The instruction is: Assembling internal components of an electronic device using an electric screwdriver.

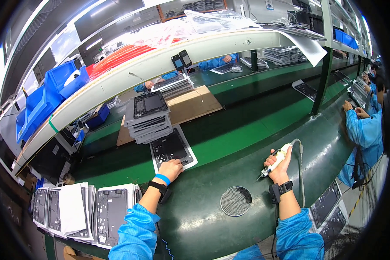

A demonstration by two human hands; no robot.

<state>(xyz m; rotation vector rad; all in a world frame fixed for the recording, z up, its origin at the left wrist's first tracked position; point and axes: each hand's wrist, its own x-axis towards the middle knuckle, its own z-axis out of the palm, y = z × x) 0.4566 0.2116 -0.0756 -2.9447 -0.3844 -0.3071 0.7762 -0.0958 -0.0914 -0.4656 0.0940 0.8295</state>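
Note:
My right hand (281, 167) is wrapped round a white electric screwdriver (278, 158), its bit pointing down and left above the green bench. A grey cable loops from its top. My left hand (171, 170) is closed at the near edge of a black flat device panel (171, 149) with small white patches, which lies on a white sheet (190, 160). The fingertips are partly hidden. Right behind that panel, a tall stack of similar panels (149, 123) with sheets between them rests partly over it. Between my arms sits a round grey perforated dish (236, 201).
Stacked panels (112, 212) stand at the lower left, more (329, 208) at the lower right. A white shelf beam (117, 82) crosses above the bench, carrying blue bins (43, 104). A wooden board (195, 104) lies behind. Co-workers in blue sleeves (364, 130) work at right and beyond.

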